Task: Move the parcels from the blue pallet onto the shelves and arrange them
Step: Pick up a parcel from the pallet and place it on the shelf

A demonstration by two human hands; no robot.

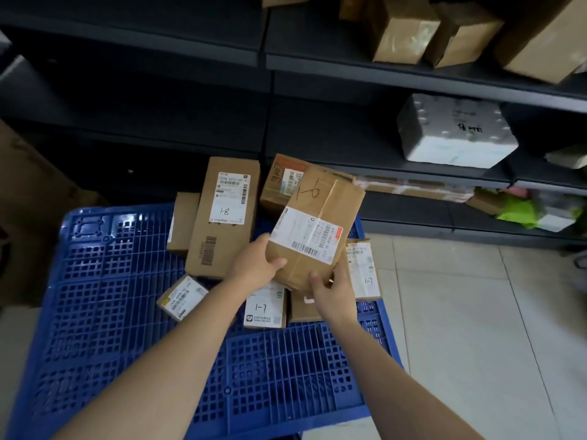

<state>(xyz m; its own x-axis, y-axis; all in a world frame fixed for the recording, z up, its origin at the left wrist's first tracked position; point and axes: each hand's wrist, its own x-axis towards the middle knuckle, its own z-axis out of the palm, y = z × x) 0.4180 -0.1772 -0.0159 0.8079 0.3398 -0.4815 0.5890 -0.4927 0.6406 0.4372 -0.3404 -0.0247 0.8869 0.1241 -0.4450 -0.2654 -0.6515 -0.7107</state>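
Gripping a carton (317, 223), left hand (254, 265) and right hand (333, 293) half-hide parcels (265, 308).

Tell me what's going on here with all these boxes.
A person holds a taped cardboard parcel above the blue pallet, left hand and right hand both gripping its near end. Several other parcels lie on the pallet, among them a long box. The dark shelves behind hold a few boxes already.
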